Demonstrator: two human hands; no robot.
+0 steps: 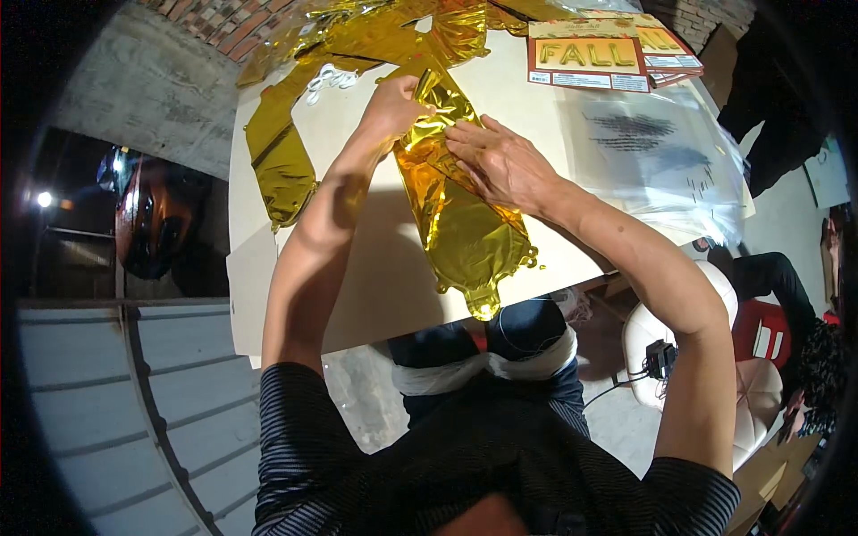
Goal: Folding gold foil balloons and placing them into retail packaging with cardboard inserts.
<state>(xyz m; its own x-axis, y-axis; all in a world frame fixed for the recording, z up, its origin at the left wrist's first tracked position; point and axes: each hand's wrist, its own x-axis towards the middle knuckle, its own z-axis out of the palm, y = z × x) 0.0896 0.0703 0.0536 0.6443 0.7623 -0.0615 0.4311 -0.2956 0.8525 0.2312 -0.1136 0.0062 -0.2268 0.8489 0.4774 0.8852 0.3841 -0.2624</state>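
Observation:
A flat gold foil balloon lies on the pale tabletop, its tabbed end pointing toward me and its upper part folded and creased. My left hand is closed on the foil's far left edge, the fingers bent over it. Laid across the right side of the same balloon, my right hand has its fingers stretched out and pressing the foil. Part of the fold is hidden under those fingers. Another flat gold foil balloon rests left of my left forearm.
More gold foil is heaped at the far edge. White looped string or straws lie nearby. Printed red-and-yellow cards sit at far right, above clear plastic bags. A white stool stands right; another person's dark-clothed leg shows there.

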